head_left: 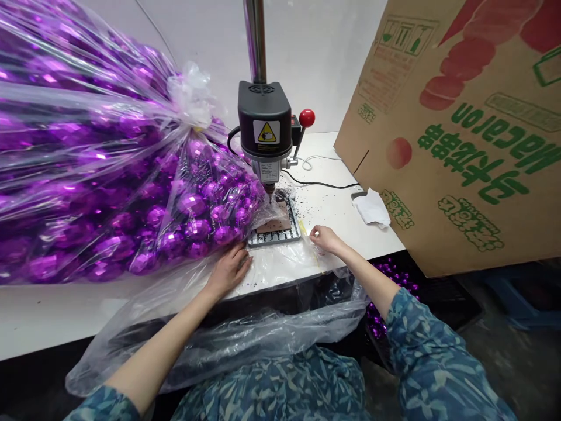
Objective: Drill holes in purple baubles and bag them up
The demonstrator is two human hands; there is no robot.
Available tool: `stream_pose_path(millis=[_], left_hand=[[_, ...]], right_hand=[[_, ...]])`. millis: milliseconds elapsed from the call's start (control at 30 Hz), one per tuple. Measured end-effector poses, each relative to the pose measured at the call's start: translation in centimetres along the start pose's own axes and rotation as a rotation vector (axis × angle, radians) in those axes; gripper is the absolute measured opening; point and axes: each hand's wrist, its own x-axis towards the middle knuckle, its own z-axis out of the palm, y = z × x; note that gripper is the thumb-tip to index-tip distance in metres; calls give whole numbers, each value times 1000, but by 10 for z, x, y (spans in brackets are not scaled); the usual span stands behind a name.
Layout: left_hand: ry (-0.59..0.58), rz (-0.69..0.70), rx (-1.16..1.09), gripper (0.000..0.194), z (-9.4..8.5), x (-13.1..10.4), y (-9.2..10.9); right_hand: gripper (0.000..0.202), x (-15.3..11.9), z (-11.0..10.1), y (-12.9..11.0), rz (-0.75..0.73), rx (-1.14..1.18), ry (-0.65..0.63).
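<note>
1. The left hand (228, 270) lies flat, fingers spread, on crinkled clear plastic sheet (280, 266) beside faceted purple baubles (175, 225).
2. The right hand (323, 238) pinches the sheet's edge on the white bench (52, 313).

White wall (333, 52); white table (52, 316); dark floor (517, 356).

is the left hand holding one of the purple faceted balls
No, the left hand lies flat on the clear plastic sheet at the edge of the white table, beside the bagged shiny purple faceted balls.
</note>
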Motion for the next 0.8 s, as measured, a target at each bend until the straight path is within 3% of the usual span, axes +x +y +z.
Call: stream_pose_path(millis=[200,267,333,400,533,600,700,800], left_hand=[[21,29,9,30,2,-2,-3],[25,28,13,29,2,-2,-3],[26,36,12,29,2,-3,-5],[34,56,15,29,3,-3,-5],[66,85,35,29,5,-4,-7],[68,85,42,27,5,-4,-7],[72,85,46,26,6,-5,-8],[80,90,45,25,6,-5,-9]], right_hand=[[17,0,4,-11,-79,-179,-42],[17,-3,-3,-10,-84,-218,2],[14,-5,-19,-1,-27,-164,125],[12,-7,-42,16,61,52,283],[13,-12,-97,67,147,612,594],[20,-16,-119,89,153,708,769],[27,-24,-144,104,189,490,967],[27,-32,-160,98,250,6,999]])
